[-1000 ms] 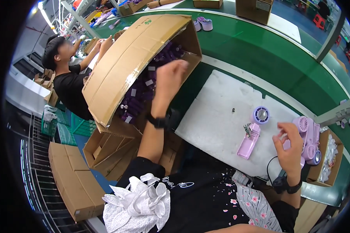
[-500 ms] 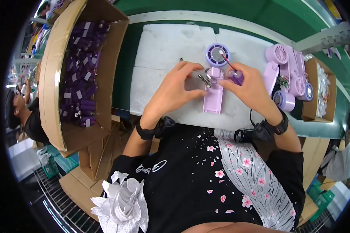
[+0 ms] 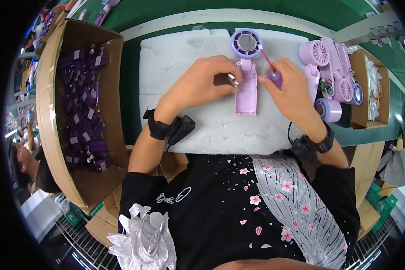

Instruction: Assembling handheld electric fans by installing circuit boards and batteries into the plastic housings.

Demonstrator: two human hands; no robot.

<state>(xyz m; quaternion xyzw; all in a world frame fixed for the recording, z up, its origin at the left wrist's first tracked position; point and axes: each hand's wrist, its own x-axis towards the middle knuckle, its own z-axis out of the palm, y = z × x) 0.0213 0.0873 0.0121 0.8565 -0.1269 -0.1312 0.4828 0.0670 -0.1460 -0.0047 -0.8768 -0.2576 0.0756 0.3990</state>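
Foam mat (image 3: 189, 130), fan (image 3: 246, 42) at its far edge: left hand (image 3: 200, 82) pinches a metal part (image 3: 232, 80), right hand (image 3: 290, 87) a cell (image 3: 274, 78); likely fitting, needing alignment.

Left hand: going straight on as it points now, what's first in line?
Probably the open pink casing, just to its right; height is unclear, so it might pass over that and reach the right hand instead.

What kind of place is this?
Most likely a factory assembly station: a cardboard box full of near-identical purple cylinders, an open pink casing on a white foam sheet, and more pink fan parts grouped at the right.
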